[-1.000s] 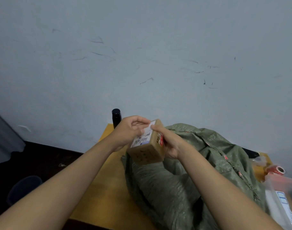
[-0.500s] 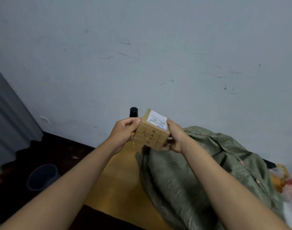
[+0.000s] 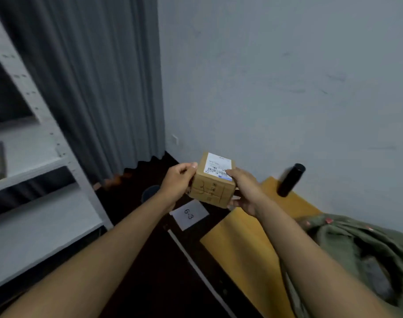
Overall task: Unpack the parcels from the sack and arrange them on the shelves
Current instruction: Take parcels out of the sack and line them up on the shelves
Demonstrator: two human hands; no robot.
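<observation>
Parcel [image 3: 213, 183], a small brown box, is gripped between left hand [image 3: 177, 181] and right hand [image 3: 244, 191], held above the floor, shelves [image 3: 39, 166] at left, sack [image 3: 356, 251] near right.

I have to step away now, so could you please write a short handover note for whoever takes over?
Left hand and right hand both grip one small cardboard box, label up, held in the air.
The green sack lies open on the yellow table, to the right.
The white shelves stand to the left.
Done: this box is out of the sack.
Left: shelve it, then unpack whatever remains.
</observation>
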